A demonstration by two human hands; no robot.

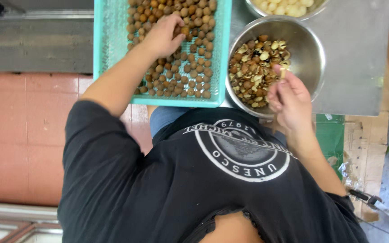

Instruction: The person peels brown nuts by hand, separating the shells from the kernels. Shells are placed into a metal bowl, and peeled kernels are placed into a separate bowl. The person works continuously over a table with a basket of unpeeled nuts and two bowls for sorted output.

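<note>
My left hand (160,36) reaches into a teal plastic basket (111,40) filled with several small round brown fruits (190,67). Its fingers curl around one of the fruits near the basket's middle. My right hand (289,101) hovers over the near rim of a steel bowl (309,49) that holds broken brown shells and pale bits (253,67). The fingers of that hand pinch a small pale piece (283,72) at their tips. My black shirt fills the lower part of the view.
A second steel bowl (318,8) with pale peeled fruit (284,6) stands at the top edge. Both bowls rest on a grey metal table (356,58). Red floor tiles (23,135) lie to the left, cardboard (365,144) to the right.
</note>
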